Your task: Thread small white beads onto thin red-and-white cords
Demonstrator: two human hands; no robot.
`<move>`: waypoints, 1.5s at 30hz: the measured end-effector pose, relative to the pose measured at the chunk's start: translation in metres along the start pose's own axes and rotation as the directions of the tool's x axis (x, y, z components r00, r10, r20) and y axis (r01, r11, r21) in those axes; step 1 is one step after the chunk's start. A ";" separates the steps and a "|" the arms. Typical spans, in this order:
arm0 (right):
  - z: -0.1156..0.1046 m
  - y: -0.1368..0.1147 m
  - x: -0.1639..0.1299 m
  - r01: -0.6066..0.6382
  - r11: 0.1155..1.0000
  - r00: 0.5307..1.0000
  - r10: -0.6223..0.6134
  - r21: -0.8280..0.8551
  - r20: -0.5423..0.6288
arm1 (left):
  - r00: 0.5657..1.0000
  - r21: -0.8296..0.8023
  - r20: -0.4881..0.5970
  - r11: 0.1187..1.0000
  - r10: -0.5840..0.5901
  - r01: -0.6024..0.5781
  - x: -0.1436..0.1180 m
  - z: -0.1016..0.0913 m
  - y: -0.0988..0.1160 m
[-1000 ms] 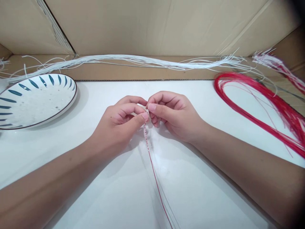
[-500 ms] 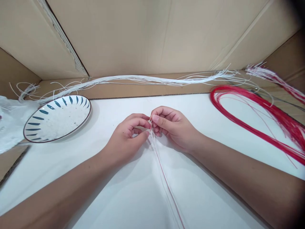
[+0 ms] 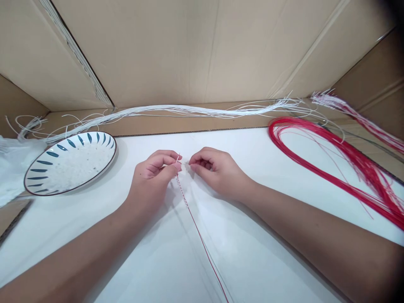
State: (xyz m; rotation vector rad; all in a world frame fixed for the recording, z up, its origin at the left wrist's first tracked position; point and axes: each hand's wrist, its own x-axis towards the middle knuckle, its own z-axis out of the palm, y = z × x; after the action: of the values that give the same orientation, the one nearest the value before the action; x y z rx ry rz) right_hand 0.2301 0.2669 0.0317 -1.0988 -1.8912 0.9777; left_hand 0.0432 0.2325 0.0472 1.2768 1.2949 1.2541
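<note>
In the middle of the white tabletop, my left hand pinches the upper end of a thin red cord between thumb and forefinger. A short pale tip sticks up above the pinch. Just below the fingers the cord has a red-and-white dotted stretch, then runs plain red toward the bottom edge. My right hand is a little to the right, apart from the left, thumb and fingertips closed together. A faint pale blur lies between the two hands; whether the right fingertips hold it I cannot tell.
An oval plate with blue strokes and small whitish bits stands at left, beside a translucent plastic bag. White cords lie along the cardboard wall. At right are a red cord bundle and a red-and-white bundle.
My hands have drawn apart. The left now pinches the cord's end, moved left, while the right fingers have come off it. The dotted stretch now shows clearly; the view has shifted slightly.
</note>
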 end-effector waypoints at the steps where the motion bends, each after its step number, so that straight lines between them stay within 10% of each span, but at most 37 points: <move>1: 0.000 0.000 0.000 0.023 0.996 1.000 -0.021 -0.084 0.020 | 1.000 -0.021 -0.012 1.000 -0.001 0.001 0.001 0.000 -0.002; 18: 0.001 -0.008 0.001 0.020 0.956 0.995 0.011 -0.291 0.104 | 0.998 -0.044 0.039 0.998 -0.048 0.049 0.002 0.002 -0.001; 22: 0.000 -0.004 0.002 -0.075 0.986 0.996 0.067 0.151 0.062 | 0.994 -0.090 0.084 0.993 -0.070 0.078 0.000 0.001 -0.001; 27: 0.001 -0.003 0.003 -0.185 0.631 0.983 0.103 0.753 0.155 | 0.972 -0.169 0.227 0.980 -0.067 0.106 -0.003 0.001 0.002; 32: 0.000 -0.006 0.001 -0.273 0.456 0.962 0.123 0.847 0.244 | 0.941 -0.276 0.327 0.943 -0.088 0.184 -0.005 0.003 0.008; 45: -0.002 -0.007 0.000 -0.291 0.469 0.955 0.091 0.834 0.282 | 0.929 -0.262 0.368 0.956 -0.029 0.133 -0.004 0.003 0.008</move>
State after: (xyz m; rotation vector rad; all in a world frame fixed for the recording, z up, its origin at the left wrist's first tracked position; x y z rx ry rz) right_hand 0.2295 0.2652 0.0385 -0.5668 -1.0653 1.9565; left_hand 0.0475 0.2287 0.0544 1.1658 0.8610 1.0414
